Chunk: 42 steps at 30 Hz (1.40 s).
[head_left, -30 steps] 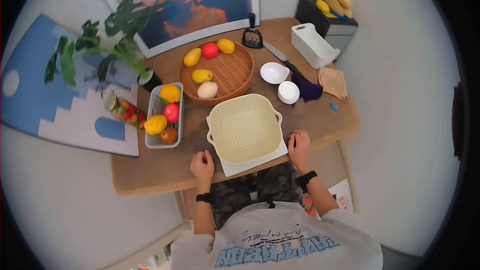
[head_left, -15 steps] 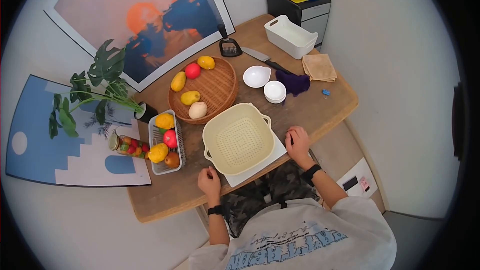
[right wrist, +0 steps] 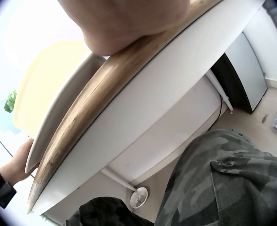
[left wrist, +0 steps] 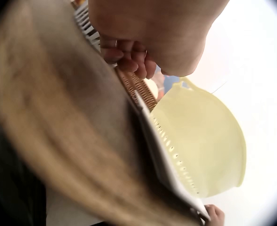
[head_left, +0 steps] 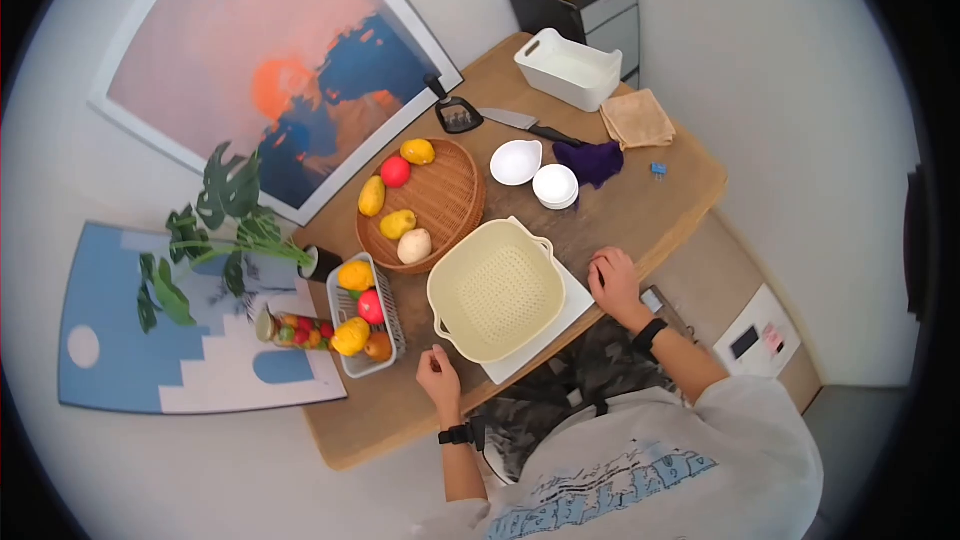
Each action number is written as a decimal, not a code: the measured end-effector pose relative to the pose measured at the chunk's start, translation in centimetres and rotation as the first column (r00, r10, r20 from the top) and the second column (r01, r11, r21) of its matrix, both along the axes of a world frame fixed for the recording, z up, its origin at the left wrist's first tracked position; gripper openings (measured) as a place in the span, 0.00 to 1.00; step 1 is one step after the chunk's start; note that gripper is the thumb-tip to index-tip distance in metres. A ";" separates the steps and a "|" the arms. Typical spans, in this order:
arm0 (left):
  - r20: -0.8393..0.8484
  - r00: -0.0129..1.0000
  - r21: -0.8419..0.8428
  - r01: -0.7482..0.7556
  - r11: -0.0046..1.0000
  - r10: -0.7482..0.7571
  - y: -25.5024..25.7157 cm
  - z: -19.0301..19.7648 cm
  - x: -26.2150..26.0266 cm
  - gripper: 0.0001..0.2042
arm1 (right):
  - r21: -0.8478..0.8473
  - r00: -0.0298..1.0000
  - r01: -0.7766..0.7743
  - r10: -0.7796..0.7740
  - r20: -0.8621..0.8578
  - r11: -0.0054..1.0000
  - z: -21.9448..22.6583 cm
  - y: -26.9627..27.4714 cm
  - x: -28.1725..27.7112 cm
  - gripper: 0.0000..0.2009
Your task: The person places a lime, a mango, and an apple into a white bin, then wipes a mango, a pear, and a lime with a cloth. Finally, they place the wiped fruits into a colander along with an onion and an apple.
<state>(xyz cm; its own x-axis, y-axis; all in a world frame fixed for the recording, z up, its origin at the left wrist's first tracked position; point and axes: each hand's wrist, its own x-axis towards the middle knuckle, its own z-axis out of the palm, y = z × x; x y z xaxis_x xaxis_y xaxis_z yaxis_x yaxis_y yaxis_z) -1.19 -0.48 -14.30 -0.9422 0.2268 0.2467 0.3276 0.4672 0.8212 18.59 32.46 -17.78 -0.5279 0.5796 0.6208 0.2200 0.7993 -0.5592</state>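
A cream colander (head_left: 497,290) with two handles sits on a white cutting board (head_left: 545,335) at the table's front. To its left, my left hand (head_left: 438,380) rests by the table edge with fingers loosely curled and nothing in them. In the left wrist view those fingers (left wrist: 127,59) hang bent above the wooden surface. My right hand (head_left: 615,283) lies on the table at the board's right side, also loosely curled and holding nothing. The right wrist view shows only the heel of that hand (right wrist: 129,23) over the table edge; its fingers are hidden there.
Left of the colander stand a grey basket (head_left: 395,325) of fruit and a jar (head_left: 295,330). Behind are a wicker tray (head_left: 450,195) with fruit, white bowls (head_left: 516,163), a knife (head_left: 510,118), a purple cloth (head_left: 595,162), a tan cloth (head_left: 638,120) and a white bin (head_left: 570,70).
The head view has turned and shifted, so the table appears rotated. Both hands stay beside the colander and board, and the objects keep their places on the table.
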 end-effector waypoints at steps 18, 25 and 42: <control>0.003 0.743 -0.907 0.284 0.312 -0.669 12.8 9.3 -22.0 0.38 | 0.046 0.998 0.049 -0.047 -0.037 0.998 -0.2 -0.4 0.3 0.05; 0.043 0.808 -0.775 0.398 0.490 -0.588 14.8 7.5 -23.5 0.37 | 0.062 1.000 0.021 -0.021 0.003 0.998 0.0 -0.4 0.5 0.07; 0.026 0.585 -0.722 0.572 0.390 -0.811 15.6 23.5 -15.3 0.34 | 0.052 0.999 0.020 -0.022 0.031 0.998 -0.3 -0.4 0.4 0.07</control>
<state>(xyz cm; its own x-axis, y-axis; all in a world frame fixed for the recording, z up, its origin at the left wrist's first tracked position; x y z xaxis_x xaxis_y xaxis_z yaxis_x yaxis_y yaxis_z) -16.52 15.10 9.16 -0.2794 0.9600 -0.0174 0.9310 0.2753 0.2396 19.01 32.09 -18.05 -0.5360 0.5585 0.6331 0.2538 0.8218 -0.5101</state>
